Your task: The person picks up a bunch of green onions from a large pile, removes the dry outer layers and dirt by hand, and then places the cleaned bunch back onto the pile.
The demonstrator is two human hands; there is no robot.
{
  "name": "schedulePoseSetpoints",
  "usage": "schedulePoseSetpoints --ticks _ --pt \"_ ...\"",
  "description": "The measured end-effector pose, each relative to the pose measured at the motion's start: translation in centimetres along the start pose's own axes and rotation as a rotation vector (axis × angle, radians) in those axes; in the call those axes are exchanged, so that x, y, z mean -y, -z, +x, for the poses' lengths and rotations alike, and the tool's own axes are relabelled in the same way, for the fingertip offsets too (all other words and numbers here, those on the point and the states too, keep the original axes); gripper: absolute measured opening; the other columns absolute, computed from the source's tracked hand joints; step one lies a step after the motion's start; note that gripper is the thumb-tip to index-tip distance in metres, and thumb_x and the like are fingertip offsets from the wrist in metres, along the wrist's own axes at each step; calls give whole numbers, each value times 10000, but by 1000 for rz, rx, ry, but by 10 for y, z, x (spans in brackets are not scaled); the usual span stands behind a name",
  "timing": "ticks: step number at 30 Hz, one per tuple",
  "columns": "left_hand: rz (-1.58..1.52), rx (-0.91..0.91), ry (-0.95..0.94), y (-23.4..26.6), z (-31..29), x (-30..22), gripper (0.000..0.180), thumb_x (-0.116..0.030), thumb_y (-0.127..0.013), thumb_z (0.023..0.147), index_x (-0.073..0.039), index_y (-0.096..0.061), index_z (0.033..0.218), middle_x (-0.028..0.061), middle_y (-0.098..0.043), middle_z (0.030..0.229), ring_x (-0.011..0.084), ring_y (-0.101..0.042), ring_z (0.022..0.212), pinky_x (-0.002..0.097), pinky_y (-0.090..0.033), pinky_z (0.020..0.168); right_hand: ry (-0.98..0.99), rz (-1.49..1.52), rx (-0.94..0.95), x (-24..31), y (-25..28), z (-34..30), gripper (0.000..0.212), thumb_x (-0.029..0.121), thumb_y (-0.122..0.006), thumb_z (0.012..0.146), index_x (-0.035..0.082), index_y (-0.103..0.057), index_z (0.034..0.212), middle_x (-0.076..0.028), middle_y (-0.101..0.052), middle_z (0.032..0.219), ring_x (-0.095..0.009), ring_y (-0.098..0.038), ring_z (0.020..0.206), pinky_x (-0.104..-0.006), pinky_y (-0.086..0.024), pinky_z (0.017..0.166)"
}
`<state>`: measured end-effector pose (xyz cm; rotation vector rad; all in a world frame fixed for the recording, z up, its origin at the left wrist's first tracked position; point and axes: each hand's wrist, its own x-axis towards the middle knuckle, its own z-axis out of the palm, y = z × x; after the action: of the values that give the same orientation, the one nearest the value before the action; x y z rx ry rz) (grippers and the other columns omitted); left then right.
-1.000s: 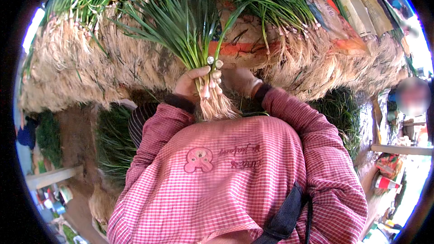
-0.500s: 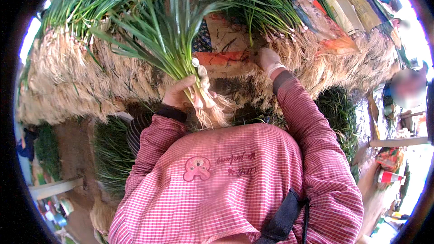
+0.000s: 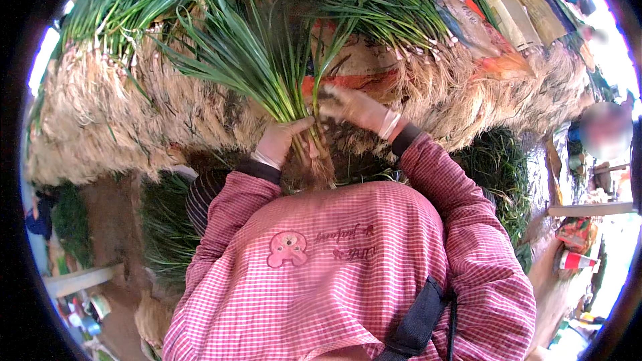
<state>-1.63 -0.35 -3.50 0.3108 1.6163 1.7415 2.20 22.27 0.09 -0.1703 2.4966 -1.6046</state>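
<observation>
My left hand (image 3: 279,139), in a thin pale glove, is closed around a bunch of green garlic (image 3: 284,97). Its long leaves fan upward and away from me, while the bulbs and roots hang below the fist toward my chest. Just right of the bunch is my right hand (image 3: 358,108), also gloved, slightly blurred. Its fingers stretch toward the stalks, apart from one another, at the bunch's right edge. One stalk there leans right beside the fingertips; whether they touch it I cannot make out.
A wide heap with shaggy pale roots (image 3: 200,117) spans the front. On it lie more green garlic at the left (image 3: 127,7) and right (image 3: 401,17), and printed sacks (image 3: 478,33). Dark green leaves (image 3: 498,167) lie beside my right arm. A red-and-white cone (image 3: 576,261) stands farther right.
My right hand has moved left from the heap to the bunch, its fingers spreading. The bunch in my left hand has turned more upright, and the white bulb on its right side no longer shows.
</observation>
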Motion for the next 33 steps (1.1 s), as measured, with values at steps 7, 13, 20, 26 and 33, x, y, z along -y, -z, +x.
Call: schedulePoseSetpoints --ticks 7,13,20,26,33 --pt "-97 45 55 -1 -10 -13 305 -259 -618 949 11 -662 1084 114 -698 933 236 -692 830 370 -583 670 258 -652 -214 -14 -23 4 305 312 -588 979 29 -619 1087 -75 -679 901 -203 -625 810 -374 -499 750" --pt "-582 160 264 0 -21 -20 221 -208 -637 914 -29 -635 1042 85 -664 871 273 -678 757 468 -593 680 267 -160 -243 -34 9 24 204 202 -591 983 15 -628 1055 -24 -663 899 -133 -572 784 -279 -478 722" --pt "-569 152 -31 12 -26 -18 344 -151 -665 877 -18 -594 1186 94 -669 987 240 -676 828 401 -587 745 69 266 -232 -39 2 43 299 167 -593 968 -10 -608 1208 -34 -663 1051 -132 -622 923 -268 -506 825" --pt "-1090 712 -499 21 -44 -44 316 -41 -627 817 -116 -439 1059 23 -588 802 180 -619 690 375 -563 729 -197 -333 245 -64 32 -38 333 147 -554 900 88 -638 1217 -73 -675 1149 -221 -656 1017 -377 -535 872" --pt "-931 225 -384 42 -48 -39 453 -105 -665 834 -157 -470 1240 14 -585 870 247 -633 815 665 -519 831 -180 -1136 -563 -15 187 -23 360 141 -610 860 76 -637 1213 -155 -638 1224 -343 -628 1066 -419 -492 945"
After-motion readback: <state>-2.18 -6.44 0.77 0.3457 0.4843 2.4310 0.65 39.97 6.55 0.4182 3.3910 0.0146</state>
